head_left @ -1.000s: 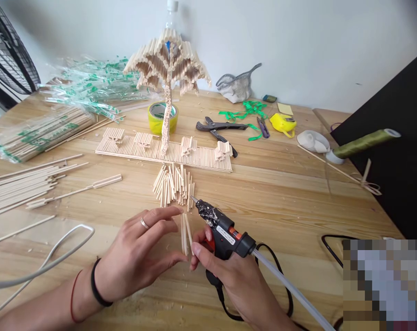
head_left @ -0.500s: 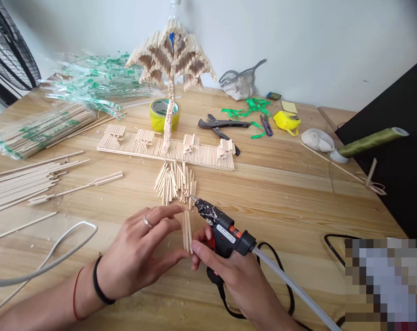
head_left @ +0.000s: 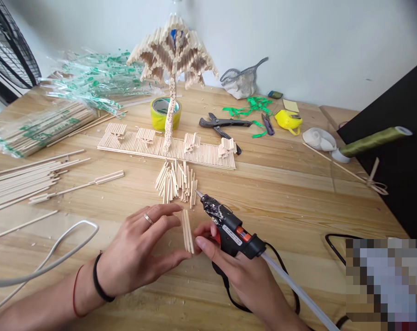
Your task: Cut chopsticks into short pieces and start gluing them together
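Observation:
Between the thumb and fingers of my left hand (head_left: 136,248) a small row of short wooden sticks (head_left: 187,232) stands lengthwise, gripped at its two ends. My right hand (head_left: 243,276) is wrapped round a black hot glue gun (head_left: 229,225), whose nozzle points up and to the left and whose clear glue stick trails from the back. The right thumb and fingers are just beside the sticks, apart from them. A pile of cut sticks (head_left: 176,181) lies beyond my hands. Behind it stands a stick-built model with a flat base (head_left: 132,146), small stools and an umbrella-like top (head_left: 174,55).
Long sticks (head_left: 22,179) and a bagged bundle (head_left: 46,128) lie at left, near a white cable (head_left: 70,227). Behind the model are a roll of yellow tape (head_left: 156,117), black cutters (head_left: 225,123), green ribbon (head_left: 253,105) and a yellow tape measure (head_left: 288,120). The gun's black cord loops at right.
My right hand has drawn back to the right with the glue gun, its fingers leaving the sticks. My left hand keeps its hold with little movement.

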Action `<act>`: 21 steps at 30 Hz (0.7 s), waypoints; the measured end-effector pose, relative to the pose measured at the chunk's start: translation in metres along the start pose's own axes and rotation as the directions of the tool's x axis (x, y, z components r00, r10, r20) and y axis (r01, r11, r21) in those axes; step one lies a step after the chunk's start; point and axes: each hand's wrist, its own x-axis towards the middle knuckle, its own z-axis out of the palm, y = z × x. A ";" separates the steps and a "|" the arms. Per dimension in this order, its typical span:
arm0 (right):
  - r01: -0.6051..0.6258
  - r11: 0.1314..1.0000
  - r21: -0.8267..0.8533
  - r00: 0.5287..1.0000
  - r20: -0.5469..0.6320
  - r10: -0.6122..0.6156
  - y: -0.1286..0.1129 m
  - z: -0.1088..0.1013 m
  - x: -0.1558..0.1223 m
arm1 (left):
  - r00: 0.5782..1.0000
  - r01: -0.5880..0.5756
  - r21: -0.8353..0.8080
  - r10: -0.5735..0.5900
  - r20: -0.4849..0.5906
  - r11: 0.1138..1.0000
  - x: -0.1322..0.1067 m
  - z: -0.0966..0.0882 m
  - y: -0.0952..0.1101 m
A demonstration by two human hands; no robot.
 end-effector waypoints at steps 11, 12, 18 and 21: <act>0.066 0.998 0.021 0.997 0.033 -0.067 -0.001 -0.002 0.003 | 0.999 -0.023 -0.001 0.023 0.031 1.000 -0.003 0.001 0.001; 0.081 0.996 0.022 0.996 0.034 -0.082 -0.002 -0.002 0.003 | 0.999 -0.021 -0.006 0.021 0.034 1.000 -0.003 0.001 0.001; 0.102 0.995 -0.019 0.981 0.168 -0.097 -0.009 -0.012 0.005 | 1.000 -0.018 -0.134 0.021 0.019 0.991 0.002 -0.002 0.002; 0.089 0.996 -0.020 0.982 0.166 -0.085 -0.008 -0.015 0.005 | 0.999 -0.040 -0.228 0.046 0.020 0.973 0.006 -0.004 0.002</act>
